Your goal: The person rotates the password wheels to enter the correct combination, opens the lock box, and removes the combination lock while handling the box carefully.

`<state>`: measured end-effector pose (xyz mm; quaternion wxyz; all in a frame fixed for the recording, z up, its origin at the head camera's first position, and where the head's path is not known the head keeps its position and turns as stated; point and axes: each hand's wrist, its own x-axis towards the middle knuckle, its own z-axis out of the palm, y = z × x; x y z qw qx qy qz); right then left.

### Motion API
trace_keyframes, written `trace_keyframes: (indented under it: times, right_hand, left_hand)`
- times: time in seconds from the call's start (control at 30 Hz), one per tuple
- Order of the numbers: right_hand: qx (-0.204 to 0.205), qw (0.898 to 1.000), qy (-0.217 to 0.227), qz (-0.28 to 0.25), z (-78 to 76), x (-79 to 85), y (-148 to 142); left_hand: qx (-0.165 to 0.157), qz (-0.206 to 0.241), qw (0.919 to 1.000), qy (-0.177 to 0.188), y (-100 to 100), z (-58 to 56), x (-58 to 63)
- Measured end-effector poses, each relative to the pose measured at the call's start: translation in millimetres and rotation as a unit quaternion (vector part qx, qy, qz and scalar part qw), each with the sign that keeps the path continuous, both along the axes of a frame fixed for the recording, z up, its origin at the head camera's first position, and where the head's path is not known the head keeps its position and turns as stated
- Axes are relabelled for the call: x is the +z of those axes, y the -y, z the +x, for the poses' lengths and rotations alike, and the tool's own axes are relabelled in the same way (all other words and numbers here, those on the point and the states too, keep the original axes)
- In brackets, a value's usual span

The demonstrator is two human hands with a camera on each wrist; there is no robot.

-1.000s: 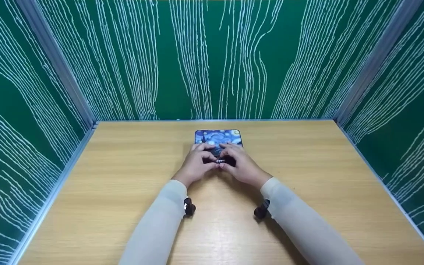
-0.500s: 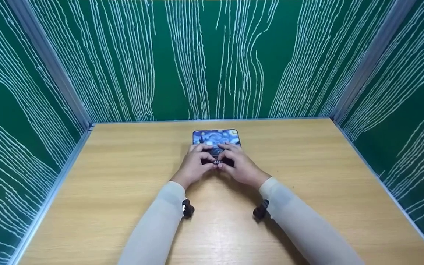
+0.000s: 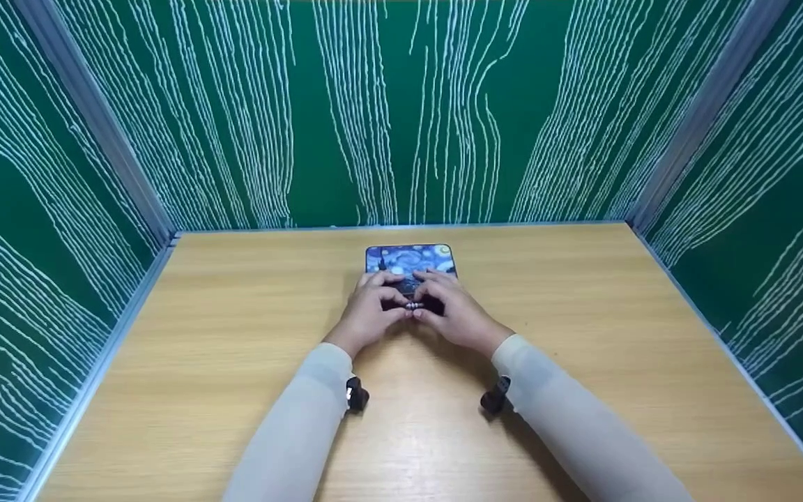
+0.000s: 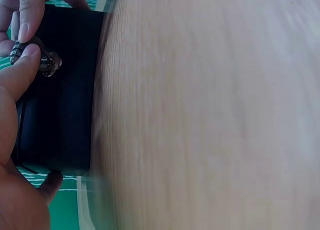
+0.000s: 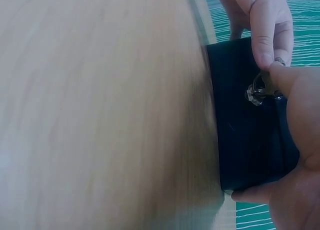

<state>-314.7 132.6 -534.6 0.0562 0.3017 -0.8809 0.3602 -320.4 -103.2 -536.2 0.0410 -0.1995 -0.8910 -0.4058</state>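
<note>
A dark box (image 4: 60, 105) with a blue swirling-sky painting on its lid (image 3: 412, 259) stands on the table. On its front side is a metal clasp (image 5: 256, 94), from which hangs a small metal combination padlock (image 3: 413, 305) with a ridged barrel. My left hand (image 3: 368, 314) pinches the padlock's left end between thumb and index finger. From the other side, my right hand (image 3: 459, 314) pinches its right end the same way. Other fingers of both hands rest on the lid and the box's sides. Fingertips hide much of the padlock, and any markings are too small to read.
The wooden table (image 3: 234, 293) extends around the box. Green panels (image 3: 436, 118) with white wavy lines enclose its back and sides, with grey metal posts (image 3: 112, 132) in the corners. A black wrist camera (image 3: 356, 394) sits on each sleeve.
The head view has shifted very slightly. Both hands stay at the padlock, and the box keeps its place; no finger movement is plain to see.
</note>
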Motion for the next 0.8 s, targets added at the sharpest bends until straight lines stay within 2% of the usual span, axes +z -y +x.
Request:
trace_keyframes:
  times: [0.53,0.8]
  right_hand:
    - [-0.016,1.0,0.015,0.013,0.3,1.5,0.1]
    - [-0.006,1.0,0.013,0.01,0.3,4.6,-0.7]
  left_hand:
    - [0.003,0.005,0.9999,0.012,-1.0,-0.6,0.6]
    - [0.007,0.006,0.9999,0.011,-2.2,-0.3,2.8]
